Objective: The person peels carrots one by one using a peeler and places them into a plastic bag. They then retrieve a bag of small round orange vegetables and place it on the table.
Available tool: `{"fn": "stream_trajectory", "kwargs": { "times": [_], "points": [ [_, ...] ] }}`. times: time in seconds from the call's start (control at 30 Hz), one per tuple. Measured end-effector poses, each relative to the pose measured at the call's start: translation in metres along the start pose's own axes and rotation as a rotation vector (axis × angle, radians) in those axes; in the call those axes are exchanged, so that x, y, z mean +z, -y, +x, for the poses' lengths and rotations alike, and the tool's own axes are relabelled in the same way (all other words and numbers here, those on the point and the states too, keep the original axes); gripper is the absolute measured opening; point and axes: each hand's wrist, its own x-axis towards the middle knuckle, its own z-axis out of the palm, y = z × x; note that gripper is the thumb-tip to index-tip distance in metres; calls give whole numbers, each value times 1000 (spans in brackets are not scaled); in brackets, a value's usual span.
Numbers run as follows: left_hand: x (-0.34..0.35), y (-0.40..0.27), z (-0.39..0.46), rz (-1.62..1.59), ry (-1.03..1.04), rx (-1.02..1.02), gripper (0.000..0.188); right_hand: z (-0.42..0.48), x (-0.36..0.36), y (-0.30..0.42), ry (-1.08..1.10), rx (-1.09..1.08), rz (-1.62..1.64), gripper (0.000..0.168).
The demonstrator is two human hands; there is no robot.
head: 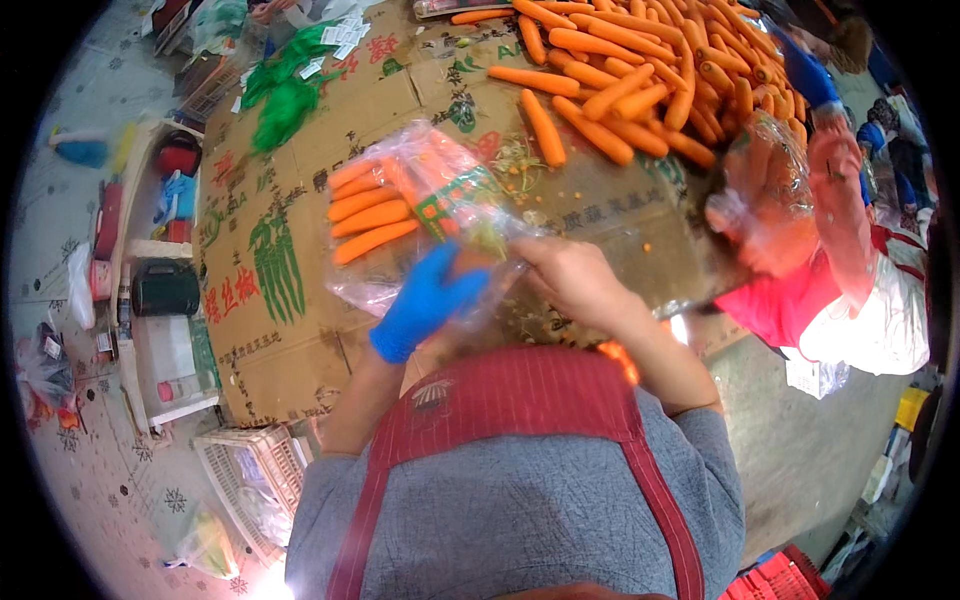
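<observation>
A clear plastic bag of carrots (373,213) with a green printed band lies before me on the cardboard. Its gathered end points toward my hands. My left hand (435,300), in a blue glove, grips the near side of the bag, with plastic between thumb and fingers; motion blurs it a little. To its right, my bare right hand (574,281) pinches the loose plastic at the bag's end between thumb and fingers. Beyond the bag rises a large heap of loose carrots (615,94).
Printed cardboard (300,360) covers the table. Green netting (285,105) and white labels (346,36) lie at the far left. At the right, another person's arm (836,187) is beside a filled carrot bag (765,180). A plastic crate (247,480) stands on the floor, lower left.
</observation>
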Motion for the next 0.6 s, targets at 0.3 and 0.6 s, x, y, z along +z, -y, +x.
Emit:
{"fn": "stream_trajectory", "kwargs": {
  "times": [0.3, 0.6],
  "points": [
    [3, 0, -12, 25, 81, 159, 36, 0, 28, -59, 83, 283, -90, 30],
    [10, 21, 27, -1116, 58, 212, 36, -8, 71, -23, 236, 234, 1106, 50]
  ]
}}
